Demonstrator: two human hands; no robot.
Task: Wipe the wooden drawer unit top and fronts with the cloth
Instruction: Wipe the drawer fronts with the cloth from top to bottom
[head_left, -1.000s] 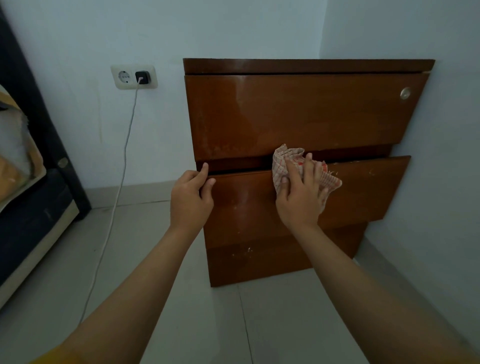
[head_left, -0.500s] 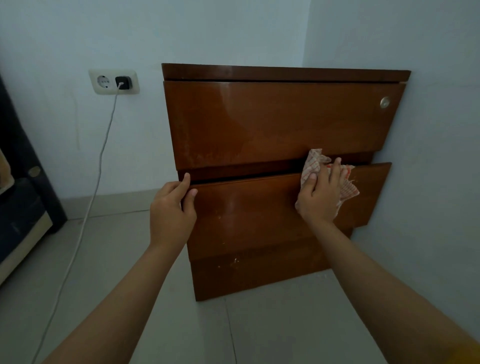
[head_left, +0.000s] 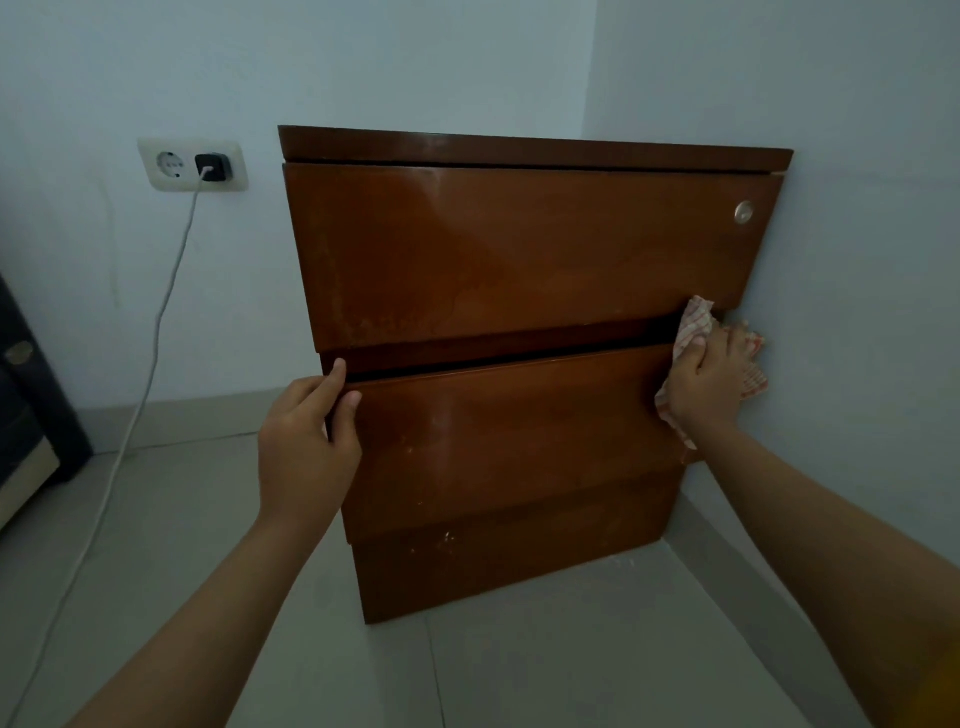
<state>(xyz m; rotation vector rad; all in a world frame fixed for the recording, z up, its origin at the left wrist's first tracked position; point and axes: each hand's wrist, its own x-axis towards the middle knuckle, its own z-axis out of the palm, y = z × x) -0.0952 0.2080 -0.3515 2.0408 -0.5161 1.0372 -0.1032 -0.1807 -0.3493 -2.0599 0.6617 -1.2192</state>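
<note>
Now right hand (head_left: 709, 382) fingers press cloth (head_left: 693, 325) flat on middle drawer (head_left: 509, 436) right end, left hand (head_left: 306, 441) fingers grip its left corner.

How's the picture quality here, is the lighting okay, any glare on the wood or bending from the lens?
Head view: dim, bluish light overall. Soft glare streaks cross the top drawer front and middle drawer front. Wide-angle distortion makes the drawer unit taper downward. The gap between those two fronts is in deep shadow. The right hand and cloth look slightly soft; the left hand is sharper.
</note>
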